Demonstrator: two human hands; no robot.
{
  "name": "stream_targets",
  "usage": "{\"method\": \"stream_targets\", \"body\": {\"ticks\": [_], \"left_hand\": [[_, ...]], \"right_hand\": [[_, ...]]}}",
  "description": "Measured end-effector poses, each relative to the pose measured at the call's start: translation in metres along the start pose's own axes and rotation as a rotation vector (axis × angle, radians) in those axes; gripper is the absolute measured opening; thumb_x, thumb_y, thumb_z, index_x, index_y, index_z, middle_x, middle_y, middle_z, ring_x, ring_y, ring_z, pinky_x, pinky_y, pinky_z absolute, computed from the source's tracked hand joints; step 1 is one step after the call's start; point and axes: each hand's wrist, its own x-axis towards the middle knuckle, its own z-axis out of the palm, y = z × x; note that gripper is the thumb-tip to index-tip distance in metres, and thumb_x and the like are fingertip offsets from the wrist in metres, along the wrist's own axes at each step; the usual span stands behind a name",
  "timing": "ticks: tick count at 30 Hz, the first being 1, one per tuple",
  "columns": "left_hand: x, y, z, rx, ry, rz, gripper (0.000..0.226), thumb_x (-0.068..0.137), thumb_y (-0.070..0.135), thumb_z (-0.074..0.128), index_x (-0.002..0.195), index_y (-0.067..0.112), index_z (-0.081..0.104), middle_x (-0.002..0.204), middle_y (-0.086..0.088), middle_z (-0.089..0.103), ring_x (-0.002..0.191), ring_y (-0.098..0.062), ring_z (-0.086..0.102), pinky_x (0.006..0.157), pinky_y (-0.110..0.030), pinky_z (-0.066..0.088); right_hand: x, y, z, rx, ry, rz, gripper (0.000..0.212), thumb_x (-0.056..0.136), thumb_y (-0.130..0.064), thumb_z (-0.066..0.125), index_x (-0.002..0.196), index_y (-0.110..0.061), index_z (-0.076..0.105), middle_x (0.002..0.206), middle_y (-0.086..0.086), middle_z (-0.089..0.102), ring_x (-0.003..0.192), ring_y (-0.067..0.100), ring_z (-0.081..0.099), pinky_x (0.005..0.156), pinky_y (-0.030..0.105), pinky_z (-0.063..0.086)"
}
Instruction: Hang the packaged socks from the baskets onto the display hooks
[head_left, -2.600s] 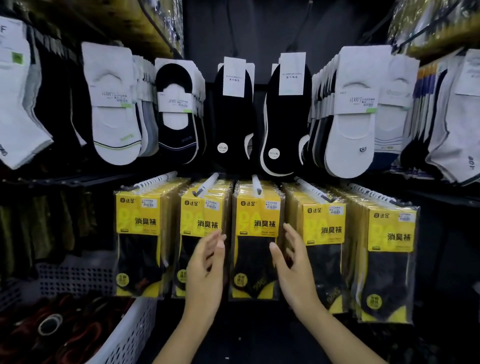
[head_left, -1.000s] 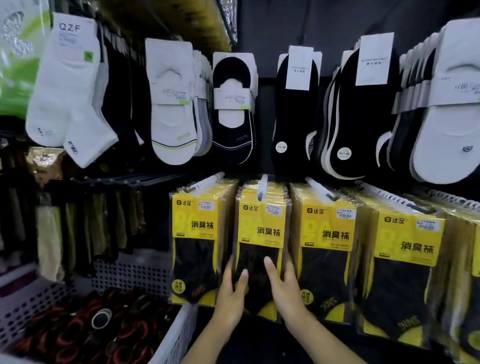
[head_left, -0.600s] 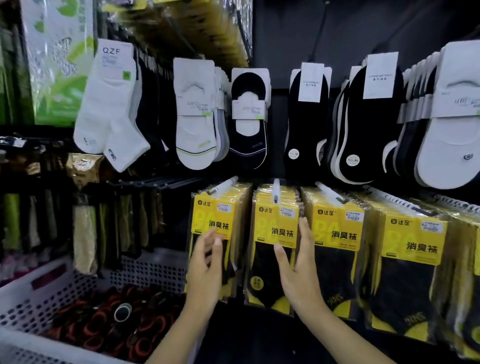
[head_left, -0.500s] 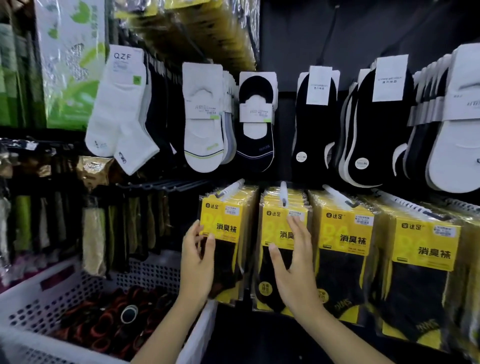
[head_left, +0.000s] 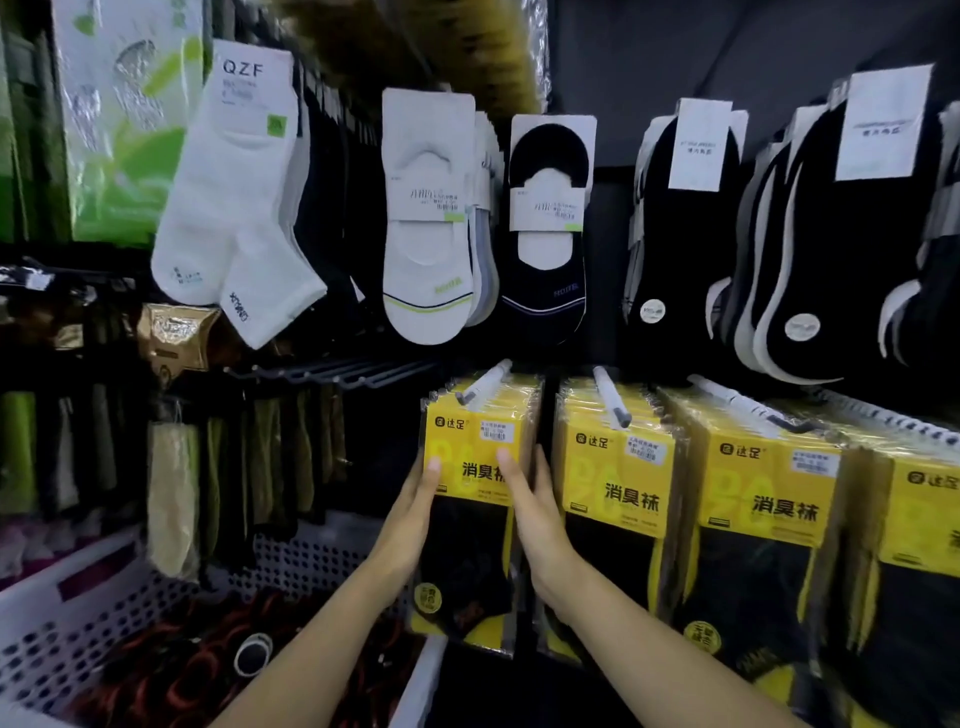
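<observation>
Yellow-and-black packaged socks hang in several full rows on white display hooks. The leftmost stack (head_left: 475, 431) hangs on a white hook (head_left: 483, 384). My left hand (head_left: 415, 504) lies flat against this stack's left side, one fingertip on the front pack. My right hand (head_left: 535, 514) presses its right side with straight fingers, some reaching into the gap before the second stack (head_left: 618, 488). Neither hand holds a loose pack. A white perforated basket (head_left: 78, 613) at lower left holds red-and-black socks (head_left: 208, 670).
Above hang white and black loose socks on card labels, such as a white pair (head_left: 234, 197). Bare dark hooks (head_left: 332, 374) jut out left of the yellow stacks, with dim packs below them. More yellow stacks (head_left: 769, 493) fill the right.
My view swung left and closer. Both hands moved from the middle stacks to the leftmost yellow stack and now flank it on either side.
</observation>
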Motion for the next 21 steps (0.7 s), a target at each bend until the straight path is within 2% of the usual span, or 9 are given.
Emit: {"method": "stream_targets", "body": {"ticks": [4, 8, 11, 14, 16, 19, 21], "left_hand": [[0.001, -0.009, 0.006, -0.011, -0.007, 0.009, 0.065, 0.08, 0.072, 0.033, 0.138, 0.043, 0.039, 0.132, 0.023, 0.052, 0.128, -0.001, 0.044, 0.103, -0.024, 0.037], [-0.001, -0.014, 0.005, -0.081, 0.032, 0.049, 0.075, 0.081, 0.075, 0.041, 0.143, 0.034, 0.036, 0.143, 0.01, 0.048, 0.132, -0.011, 0.044, 0.113, -0.044, 0.032], [-0.009, -0.018, 0.005, -0.094, 0.031, 0.035, 0.074, 0.078, 0.069, 0.052, 0.142, 0.035, 0.038, 0.14, 0.011, 0.051, 0.13, -0.01, 0.046, 0.113, -0.044, 0.033], [-0.021, -0.026, 0.005, -0.025, 0.056, 0.028, 0.065, 0.077, 0.061, 0.055, 0.137, 0.04, 0.043, 0.135, 0.018, 0.054, 0.127, -0.005, 0.048, 0.112, -0.04, 0.034], [-0.025, -0.025, 0.007, -0.007, 0.084, 0.011, 0.059, 0.078, 0.057, 0.054, 0.134, 0.04, 0.046, 0.132, 0.018, 0.055, 0.125, -0.004, 0.048, 0.11, -0.036, 0.036], [-0.041, -0.023, 0.007, -0.021, 0.094, -0.02, 0.048, 0.08, 0.051, 0.054, 0.127, 0.042, 0.048, 0.124, 0.024, 0.056, 0.122, -0.003, 0.05, 0.099, -0.022, 0.041], [-0.061, -0.028, 0.003, -0.028, 0.172, -0.055, 0.053, 0.085, 0.045, 0.056, 0.135, 0.036, 0.043, 0.129, 0.027, 0.051, 0.128, -0.004, 0.045, 0.095, -0.016, 0.04]], "right_hand": [[0.005, 0.007, -0.001, 0.014, -0.023, -0.064, 0.089, 0.072, -0.067, 0.054, 0.149, -0.039, 0.021, 0.15, -0.014, 0.037, 0.138, 0.008, 0.033, 0.113, 0.031, 0.026], [0.003, 0.011, -0.006, 0.045, -0.055, -0.046, 0.083, 0.073, -0.066, 0.053, 0.148, -0.042, 0.024, 0.143, -0.016, 0.044, 0.131, 0.007, 0.04, 0.1, 0.025, 0.032], [-0.004, 0.022, -0.004, 0.036, -0.014, 0.014, 0.084, 0.076, -0.064, 0.053, 0.149, -0.039, 0.02, 0.145, -0.013, 0.041, 0.135, 0.011, 0.037, 0.105, 0.03, 0.031], [-0.015, 0.031, 0.002, -0.049, 0.014, 0.003, 0.071, 0.085, -0.057, 0.05, 0.148, -0.036, 0.026, 0.144, -0.01, 0.045, 0.133, 0.011, 0.04, 0.106, 0.028, 0.035], [-0.02, 0.031, 0.006, -0.059, 0.049, 0.023, 0.063, 0.091, -0.05, 0.049, 0.148, -0.032, 0.028, 0.144, -0.006, 0.046, 0.134, 0.014, 0.041, 0.11, 0.032, 0.035], [-0.038, 0.025, 0.008, -0.099, 0.075, 0.069, 0.062, 0.095, -0.044, 0.047, 0.15, -0.027, 0.024, 0.151, -0.001, 0.037, 0.139, 0.019, 0.034, 0.115, 0.036, 0.029], [-0.063, 0.011, 0.007, -0.108, 0.09, 0.109, 0.066, 0.095, -0.045, 0.046, 0.152, -0.028, 0.016, 0.155, -0.003, 0.028, 0.142, 0.016, 0.028, 0.111, 0.031, 0.026]]}}
